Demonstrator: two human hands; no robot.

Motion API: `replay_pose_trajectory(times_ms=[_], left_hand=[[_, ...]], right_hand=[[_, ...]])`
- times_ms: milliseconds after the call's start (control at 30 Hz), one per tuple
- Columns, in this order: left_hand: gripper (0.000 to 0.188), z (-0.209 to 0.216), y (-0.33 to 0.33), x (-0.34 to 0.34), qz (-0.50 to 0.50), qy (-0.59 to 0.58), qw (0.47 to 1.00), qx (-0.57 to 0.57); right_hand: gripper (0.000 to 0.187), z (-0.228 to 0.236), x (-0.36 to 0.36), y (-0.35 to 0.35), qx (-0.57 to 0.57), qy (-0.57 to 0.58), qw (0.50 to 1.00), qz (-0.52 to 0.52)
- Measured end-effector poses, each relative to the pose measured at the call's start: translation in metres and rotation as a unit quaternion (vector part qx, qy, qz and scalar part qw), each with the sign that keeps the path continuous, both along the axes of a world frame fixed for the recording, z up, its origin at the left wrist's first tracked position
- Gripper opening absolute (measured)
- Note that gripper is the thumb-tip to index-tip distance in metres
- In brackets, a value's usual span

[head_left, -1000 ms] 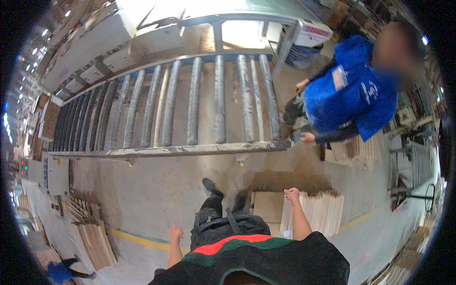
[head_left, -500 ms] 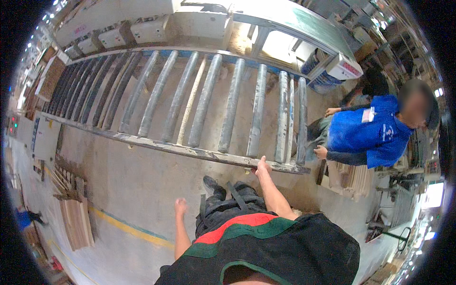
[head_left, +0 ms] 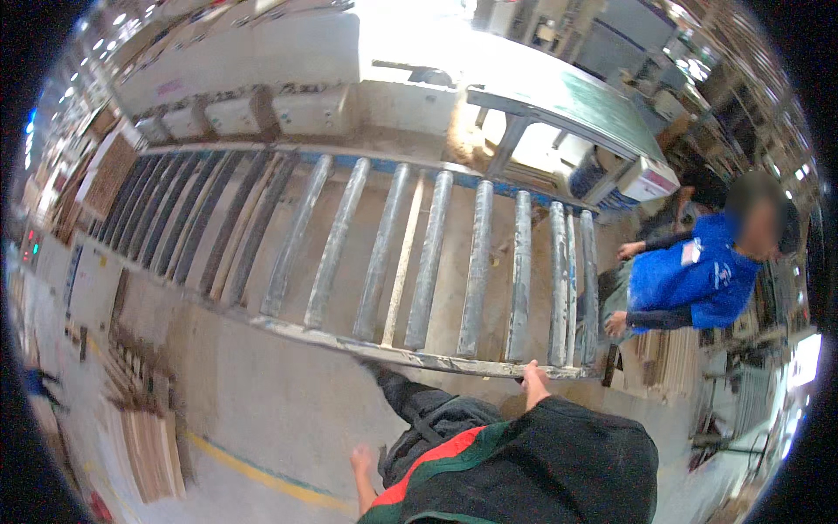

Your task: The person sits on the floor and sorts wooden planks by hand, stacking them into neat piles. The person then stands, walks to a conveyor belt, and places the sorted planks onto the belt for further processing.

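Note:
In front of me a long roller conveyor (head_left: 419,356) runs from the far left toward the right, its grey rollers spaced apart on a worn metal frame. My right hand (head_left: 535,377) is closed on the near side rail, close to the conveyor's right end. Part of its fingers is hidden by the rail. Low beside my left leg hangs my left hand (head_left: 360,458), touching nothing that I can see. Motion blurs its fingers.
A person in a blue shirt (head_left: 672,288) stands past the conveyor's right end. Beyond the conveyor are white machine housings (head_left: 314,113) and a green-topped table (head_left: 594,96). Wood strips (head_left: 150,445) are stacked at lower left, near a yellow floor line (head_left: 253,474). More boards (head_left: 659,354) stand at right.
The view has shifted, so the conveyor sits lower and farther right in it. My right hand stays on the rail, and my body is nearer to it. One leg has swung out leftward.

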State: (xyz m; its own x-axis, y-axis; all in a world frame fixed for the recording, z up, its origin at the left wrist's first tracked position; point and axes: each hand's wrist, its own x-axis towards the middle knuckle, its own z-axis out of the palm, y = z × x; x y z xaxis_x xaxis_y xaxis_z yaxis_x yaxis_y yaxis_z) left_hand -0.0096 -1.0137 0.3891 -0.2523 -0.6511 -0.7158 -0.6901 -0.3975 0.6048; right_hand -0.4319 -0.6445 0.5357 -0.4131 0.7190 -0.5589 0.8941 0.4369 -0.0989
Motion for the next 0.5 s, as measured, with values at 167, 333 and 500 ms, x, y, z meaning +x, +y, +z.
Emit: replay_pose_trajectory(times_ms=[167, 333, 500], left_hand=[[0.027, 0.024, -0.027, 0.051, 0.059, -0.074, 0.978, 0.185], [0.033, 0.052, -0.151, 0.073, 0.131, -0.051, 0.980, 0.138], [0.040, 0.041, -0.302, 0.123, 0.208, -0.075, 0.959, -0.179]], right_hand=[[0.044, 0.019, 0.017, 0.018, 0.013, 0.174, 0.982, -0.070], [0.048, 0.018, -0.043, -0.128, 0.246, 0.163, 0.934, 0.200], [0.029, 0.026, -0.060, -0.451, 0.049, 0.436, 0.703, 0.560]])
